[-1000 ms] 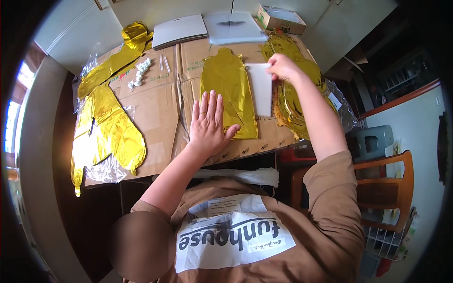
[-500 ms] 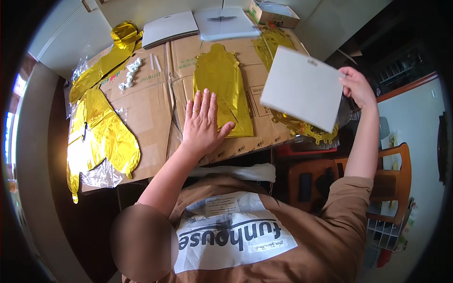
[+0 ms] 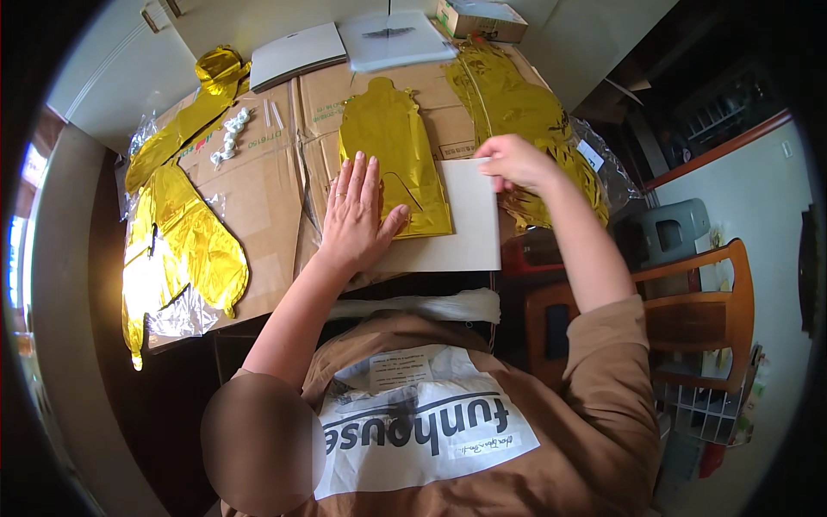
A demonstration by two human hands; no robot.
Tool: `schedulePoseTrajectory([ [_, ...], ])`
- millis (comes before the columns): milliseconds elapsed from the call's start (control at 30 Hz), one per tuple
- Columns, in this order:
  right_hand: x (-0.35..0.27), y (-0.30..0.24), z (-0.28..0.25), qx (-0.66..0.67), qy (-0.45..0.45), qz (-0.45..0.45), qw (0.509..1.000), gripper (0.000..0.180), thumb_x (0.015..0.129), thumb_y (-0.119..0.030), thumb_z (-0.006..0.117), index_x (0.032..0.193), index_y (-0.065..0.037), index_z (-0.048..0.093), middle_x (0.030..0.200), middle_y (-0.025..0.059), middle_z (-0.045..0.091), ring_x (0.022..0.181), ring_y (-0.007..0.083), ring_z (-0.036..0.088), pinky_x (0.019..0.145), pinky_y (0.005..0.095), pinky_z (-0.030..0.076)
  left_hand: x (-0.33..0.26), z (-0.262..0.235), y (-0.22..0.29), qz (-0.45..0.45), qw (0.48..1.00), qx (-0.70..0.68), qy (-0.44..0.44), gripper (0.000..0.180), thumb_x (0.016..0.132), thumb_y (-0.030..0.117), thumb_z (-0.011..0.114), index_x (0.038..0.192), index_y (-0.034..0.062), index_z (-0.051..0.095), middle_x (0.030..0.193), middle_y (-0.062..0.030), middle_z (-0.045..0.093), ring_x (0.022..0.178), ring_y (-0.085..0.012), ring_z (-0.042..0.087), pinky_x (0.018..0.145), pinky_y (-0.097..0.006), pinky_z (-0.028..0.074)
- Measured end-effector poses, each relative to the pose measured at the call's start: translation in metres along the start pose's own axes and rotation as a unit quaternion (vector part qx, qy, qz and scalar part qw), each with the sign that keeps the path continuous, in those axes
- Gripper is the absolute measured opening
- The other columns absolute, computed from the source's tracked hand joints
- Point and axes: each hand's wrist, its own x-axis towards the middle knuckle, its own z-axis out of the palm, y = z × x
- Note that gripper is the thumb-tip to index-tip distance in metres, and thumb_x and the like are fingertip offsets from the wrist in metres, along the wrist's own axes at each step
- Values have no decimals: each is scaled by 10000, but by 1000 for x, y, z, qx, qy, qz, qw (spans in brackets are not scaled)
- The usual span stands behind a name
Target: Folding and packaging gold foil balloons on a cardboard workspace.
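Note:
A flat gold foil balloon point(image 3: 398, 146), folded into a long shape, lies in the middle of the cardboard-covered table. My left hand point(image 3: 351, 215) presses on its lower left part, with the fingers stretched out flat. A white card point(image 3: 472, 211) lies partly under the balloon's lower end and shows at its right and near edges. My right hand point(image 3: 515, 164) pinches the card at its far right corner. How far the card reaches beneath the foil is hidden.
More gold foil balloons lie at the left point(image 3: 194, 246) and right point(image 3: 508, 95). A white string bundle point(image 3: 228, 138) and clear straws point(image 3: 273, 113) are at the left. Along the back are a card stack point(image 3: 297, 59), a clear plastic bag point(image 3: 398, 47) and a box point(image 3: 482, 21). A wooden chair point(image 3: 698, 319) stands at the right.
My right hand has brought the white card down and to the left, from the air at the right to beneath the middle balloon. My left hand stays flat on the foil.

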Motion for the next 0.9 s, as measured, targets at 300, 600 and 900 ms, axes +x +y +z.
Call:
schedulePoseTrajectory([
  [300, -42, -17, 88, -288, 281, -279, 872, 444, 919, -177, 698, 1331, -48, 598, 1339, 156, 589, 1195, 318, 606, 1018, 471, 485, -21, -4, 15, -12, 1000, 26, 7, 831, 970, 529, 554, 1568, 11, 301, 1635, -250, 250, 1530, -411, 205, 1238, -527, 164],
  [600, -74, 22, 126, -415, 218, -303, 829, 521, 990, -395, 582, 1424, -106, 561, 1515, 122, 485, 1429, 351, 396, 1210, 601, 185, -25, -6, 4, 22, 999, 34, -17, 777, 968, 462, 597, 1558, 29, 333, 1612, -210, 335, 1499, -405, 298, 1225, -528, 202],
  [900, -85, 26, 121, -335, 221, -319, 859, 567, 995, -417, 576, 1466, -106, 514, 1554, 127, 448, 1458, 357, 367, 1215, 596, 182, -30, -3, -4, 34, 996, 85, -6, 850, 950, 538, 575, 1559, 1, 321, 1625, -214, 312, 1520, -388, 261, 1234, -545, 158],
])
